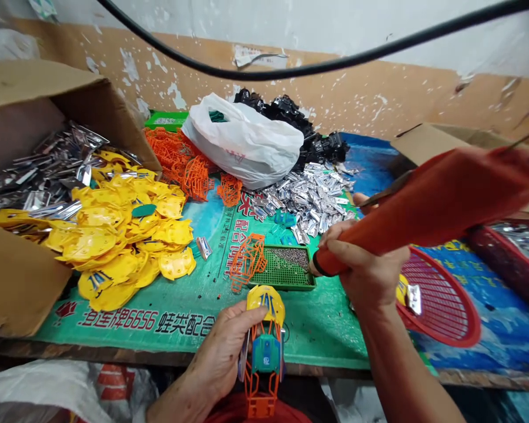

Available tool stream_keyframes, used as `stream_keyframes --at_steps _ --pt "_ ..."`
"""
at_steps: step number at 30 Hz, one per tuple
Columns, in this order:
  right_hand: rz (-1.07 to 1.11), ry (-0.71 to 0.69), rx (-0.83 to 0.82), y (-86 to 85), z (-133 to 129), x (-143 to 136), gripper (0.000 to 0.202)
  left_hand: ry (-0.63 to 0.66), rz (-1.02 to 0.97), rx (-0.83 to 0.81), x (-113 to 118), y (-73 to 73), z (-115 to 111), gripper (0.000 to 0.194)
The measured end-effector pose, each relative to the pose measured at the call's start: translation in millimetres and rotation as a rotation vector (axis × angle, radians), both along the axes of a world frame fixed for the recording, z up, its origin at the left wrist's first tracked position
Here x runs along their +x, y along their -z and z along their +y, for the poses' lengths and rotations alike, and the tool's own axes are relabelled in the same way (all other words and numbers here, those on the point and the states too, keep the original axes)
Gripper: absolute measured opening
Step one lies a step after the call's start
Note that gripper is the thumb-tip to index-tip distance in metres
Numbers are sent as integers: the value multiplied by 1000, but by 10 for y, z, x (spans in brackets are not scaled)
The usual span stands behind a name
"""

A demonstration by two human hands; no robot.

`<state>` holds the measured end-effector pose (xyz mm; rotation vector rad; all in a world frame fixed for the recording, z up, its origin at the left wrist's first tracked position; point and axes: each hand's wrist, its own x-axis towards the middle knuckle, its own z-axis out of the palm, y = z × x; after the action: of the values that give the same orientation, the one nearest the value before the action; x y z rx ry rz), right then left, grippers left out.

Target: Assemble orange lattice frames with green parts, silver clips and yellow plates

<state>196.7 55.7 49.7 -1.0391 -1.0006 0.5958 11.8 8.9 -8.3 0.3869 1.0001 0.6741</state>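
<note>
Pinching toy [265,352] by yellow cap [267,298] w/ L hand [227,338] at edge of table [326,341]; gripping driver [423,202] w/ R hand [365,273], nr. tray [286,287] of screws [293,257]. Poss. risks: spilling screws by knocking tray w/ driver; twisting toy askew through one-sided grip.

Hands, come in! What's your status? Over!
Left hand: holding yellow-orange-green assembly. Right hand: gripping red-orange tool, tip by green tray. Orange frames overlap tray's left end. Over.
</note>
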Motion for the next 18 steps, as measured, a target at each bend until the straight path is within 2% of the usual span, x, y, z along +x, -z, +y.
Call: stream_keyframes --at_steps 5,10,18 --pt "-43 25 -77 150 71 47 12 -23 -18 -15 1 -9 1 21" --pt "-99 78 -153 149 52 59 14 -31 -7 -24 -5 -10 4 21" --pt "-103 70 -179 185 30 90 12 -20 15 -25 -9 -4 -12 25"
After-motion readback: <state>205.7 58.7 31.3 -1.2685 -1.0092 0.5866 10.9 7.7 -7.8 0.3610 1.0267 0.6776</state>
